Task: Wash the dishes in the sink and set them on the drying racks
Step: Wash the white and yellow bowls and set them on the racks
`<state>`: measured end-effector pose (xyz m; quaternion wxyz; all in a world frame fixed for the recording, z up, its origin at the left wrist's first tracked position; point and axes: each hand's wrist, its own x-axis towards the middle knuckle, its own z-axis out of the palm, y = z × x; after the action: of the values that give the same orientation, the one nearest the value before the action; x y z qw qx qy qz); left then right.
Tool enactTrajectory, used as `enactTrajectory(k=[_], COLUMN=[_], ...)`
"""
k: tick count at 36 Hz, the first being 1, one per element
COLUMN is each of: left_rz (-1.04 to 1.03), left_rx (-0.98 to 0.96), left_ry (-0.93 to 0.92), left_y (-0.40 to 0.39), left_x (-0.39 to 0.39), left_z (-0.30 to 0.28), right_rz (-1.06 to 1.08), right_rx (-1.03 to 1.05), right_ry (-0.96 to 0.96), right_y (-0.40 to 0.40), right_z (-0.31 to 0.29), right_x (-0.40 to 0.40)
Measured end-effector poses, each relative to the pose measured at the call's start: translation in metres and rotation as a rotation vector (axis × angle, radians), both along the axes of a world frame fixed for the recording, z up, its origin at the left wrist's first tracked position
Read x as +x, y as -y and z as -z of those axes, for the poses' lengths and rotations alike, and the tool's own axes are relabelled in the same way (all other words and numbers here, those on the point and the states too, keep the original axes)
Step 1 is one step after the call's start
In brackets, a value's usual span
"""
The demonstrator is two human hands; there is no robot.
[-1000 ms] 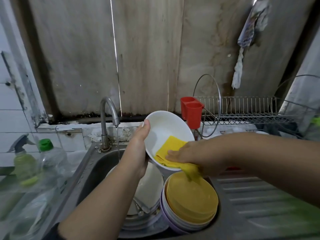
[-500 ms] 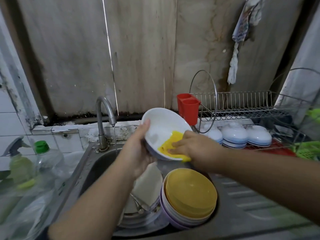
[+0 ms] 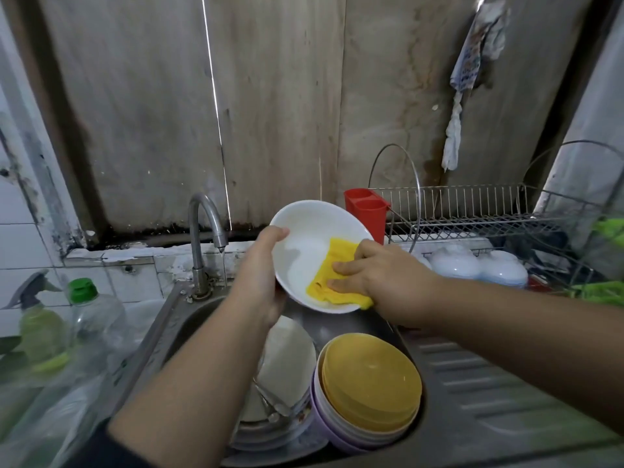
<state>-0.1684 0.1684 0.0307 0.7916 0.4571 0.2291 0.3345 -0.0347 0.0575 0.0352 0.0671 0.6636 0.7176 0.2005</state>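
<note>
While a thin stream of water runs from the faucet point(image 3: 206, 231), a white bowl point(image 3: 310, 241) is held tilted above the sink point(image 3: 189, 319), its inside turned toward the camera. The bowl's left rim is gripped by the left hand point(image 3: 261, 282), with the thumb hooked over the edge and the fingers hidden behind the bowl. A yellow cloth point(image 3: 332, 275) is pressed against the lower right of the bowl's inside by the right hand point(image 3: 381, 282), whose fingers are laid nearly flat across it; whether the thumb is tucked round the cloth cannot be told.

Below the bowl, a stack of yellow bowls point(image 3: 371, 383) nested in purple ones is seen in the right part of the sink, and white plates point(image 3: 287, 366) with some cutlery are leaned just beside it on the left. A wire drying rack point(image 3: 472, 211) is set on the right, well apart from the held bowl, with a red cutlery holder point(image 3: 366, 211) hung at its left end and upturned white bowls point(image 3: 479, 268) placed on the lower tier. A green-capped bottle point(image 3: 91, 315) and a spray bottle point(image 3: 37, 325) are stood left of the sink.
</note>
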Motion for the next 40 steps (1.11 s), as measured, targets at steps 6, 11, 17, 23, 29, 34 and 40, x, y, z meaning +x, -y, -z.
enactTrajectory(k=[6,11,17,23,29,34,40], left_rz=[-0.149,0.141,-0.110,0.012,-0.004,-0.163,0.132], left_rx=[0.160,0.094,-0.026,0.028,-0.018,0.159,0.067], left_ry=[0.118,-0.011,0.059,0.101,0.031,0.084,0.053], left_y=[0.031,-0.006,0.020,0.026,0.013,0.033,0.002], left_x=[0.018,0.004,0.021,0.013,0.006,0.020,0.000], left_z=[0.012,-0.006,0.009,0.012,-0.002,0.018,0.001], right_rz=[0.212,-0.009,0.121,0.040,0.060,0.207,-0.014], right_rx=[0.158,0.102,0.064,0.107,0.085,0.149,0.146], right_ry=[-0.382,-0.129,-0.065,-0.088,0.021,-0.443,-0.035], right_y=[-0.005,0.008,-0.003,0.001,-0.003,-0.011,0.004], right_z=[0.023,0.003,0.010,0.010,0.000,0.022,0.006], right_x=[-0.018,0.020,-0.005,0.005,0.000,-0.016,0.014])
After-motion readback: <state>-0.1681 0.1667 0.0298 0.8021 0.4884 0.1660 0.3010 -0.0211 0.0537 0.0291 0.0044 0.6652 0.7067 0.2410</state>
